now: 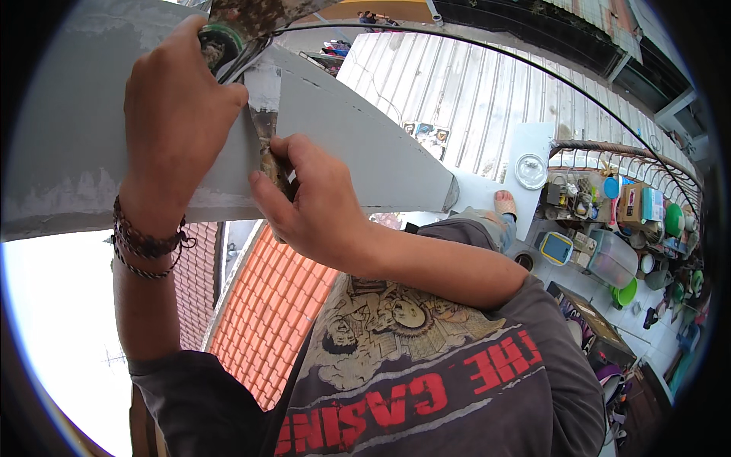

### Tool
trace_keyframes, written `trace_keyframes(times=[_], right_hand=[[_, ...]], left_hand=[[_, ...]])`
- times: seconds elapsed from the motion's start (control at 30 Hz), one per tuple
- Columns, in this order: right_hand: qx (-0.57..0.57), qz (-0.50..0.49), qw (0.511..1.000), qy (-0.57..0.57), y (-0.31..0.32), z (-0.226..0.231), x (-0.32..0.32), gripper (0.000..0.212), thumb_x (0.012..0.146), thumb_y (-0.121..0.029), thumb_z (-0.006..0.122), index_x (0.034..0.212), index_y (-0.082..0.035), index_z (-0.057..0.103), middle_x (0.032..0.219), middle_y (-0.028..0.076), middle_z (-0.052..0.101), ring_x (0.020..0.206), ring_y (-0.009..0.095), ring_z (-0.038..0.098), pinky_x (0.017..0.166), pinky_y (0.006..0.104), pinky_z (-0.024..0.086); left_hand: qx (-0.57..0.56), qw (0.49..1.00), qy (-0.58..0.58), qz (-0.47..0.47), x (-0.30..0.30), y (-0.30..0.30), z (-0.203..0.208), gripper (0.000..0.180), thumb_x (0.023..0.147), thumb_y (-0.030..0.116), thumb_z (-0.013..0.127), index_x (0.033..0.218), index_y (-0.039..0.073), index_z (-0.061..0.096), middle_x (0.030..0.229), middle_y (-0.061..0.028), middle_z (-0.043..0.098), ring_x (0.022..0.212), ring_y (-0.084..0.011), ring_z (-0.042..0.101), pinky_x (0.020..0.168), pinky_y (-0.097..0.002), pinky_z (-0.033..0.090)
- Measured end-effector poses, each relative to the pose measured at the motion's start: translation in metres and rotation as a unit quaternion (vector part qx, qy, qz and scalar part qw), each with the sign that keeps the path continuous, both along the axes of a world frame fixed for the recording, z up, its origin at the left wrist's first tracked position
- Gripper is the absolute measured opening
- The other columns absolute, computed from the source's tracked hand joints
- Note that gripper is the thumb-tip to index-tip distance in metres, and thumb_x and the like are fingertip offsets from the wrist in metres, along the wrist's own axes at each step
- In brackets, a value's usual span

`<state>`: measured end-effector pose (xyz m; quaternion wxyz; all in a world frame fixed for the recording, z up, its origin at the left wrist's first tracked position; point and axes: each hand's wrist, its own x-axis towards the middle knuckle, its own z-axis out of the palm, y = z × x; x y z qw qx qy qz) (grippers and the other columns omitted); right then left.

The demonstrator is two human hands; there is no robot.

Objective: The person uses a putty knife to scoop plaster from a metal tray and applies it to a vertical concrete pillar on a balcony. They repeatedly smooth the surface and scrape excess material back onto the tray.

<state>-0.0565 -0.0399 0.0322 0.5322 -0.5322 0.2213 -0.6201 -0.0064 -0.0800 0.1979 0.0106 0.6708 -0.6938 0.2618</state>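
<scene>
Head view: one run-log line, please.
left hand: holding stained tool; right hand: gripping white-smeared scraper; grey panel: behind both hands

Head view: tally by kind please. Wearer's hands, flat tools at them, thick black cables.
Hands: 2 (left hand, right hand)
Flat tools: 2 (rust-stained tool at the left, white-smeared scraper in the right)
Thick black cable: 1
Total: 5

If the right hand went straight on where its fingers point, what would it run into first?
Most likely the left hand, up and left of the right hand and its scraper. Depth is hard to judge, so the grey panel might come first.
</scene>
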Motion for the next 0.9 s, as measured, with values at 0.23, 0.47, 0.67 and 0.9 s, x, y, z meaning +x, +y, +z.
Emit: trace_keyframes(times=[0.23,0.47,0.67,0.9], right_hand=[[0.041,0.017,0.999,-0.018,0.006,-0.008,-0.022,0.030,0.090,-0.015,0.067,0.108,0.007,0.055,0.080,0.015,0.064,0.062,0.014,0.062,0.055,0.0300,0.050],[0.041,0.004,0.999,-0.012,-0.007,0.000,0.008,0.029,0.090,-0.014,0.066,0.106,0.008,0.055,0.078,0.017,0.063,0.063,0.021,0.063,0.059,0.0331,0.051],[0.022,0.018,1.000,0.008,0.002,-0.005,-0.016,0.029,0.089,-0.013,0.068,0.105,0.007,0.055,0.079,0.018,0.063,0.064,0.023,0.063,0.059,0.0340,0.051],[0.044,-0.023,0.999,-0.018,0.001,-0.002,0.003,0.032,0.091,-0.015,0.067,0.109,0.006,0.052,0.082,0.018,0.062,0.067,0.024,0.063,0.060,0.0337,0.051]], left_hand=[[0.046,0.999,0.018,0.007,0.001,-0.003,0.006,0.034,0.067,0.004,0.076,0.098,-0.004,0.065,0.078,-0.0201,0.070,0.077,-0.0333,0.071,0.075,-0.0394,0.056],[0.040,0.999,-0.011,0.005,-0.004,-0.005,0.008,0.034,0.067,0.004,0.076,0.098,-0.004,0.065,0.078,-0.0202,0.070,0.075,-0.0314,0.072,0.074,-0.0381,0.056],[0.052,0.998,0.028,0.033,-0.004,-0.004,0.005,0.036,0.067,0.003,0.074,0.101,-0.005,0.065,0.077,-0.0206,0.069,0.074,-0.0316,0.071,0.074,-0.0385,0.056],[0.048,0.998,0.028,0.030,-0.005,-0.006,0.010,0.038,0.067,0.000,0.069,0.104,-0.006,0.063,0.075,-0.0204,0.069,0.073,-0.0333,0.071,0.074,-0.0396,0.055]])
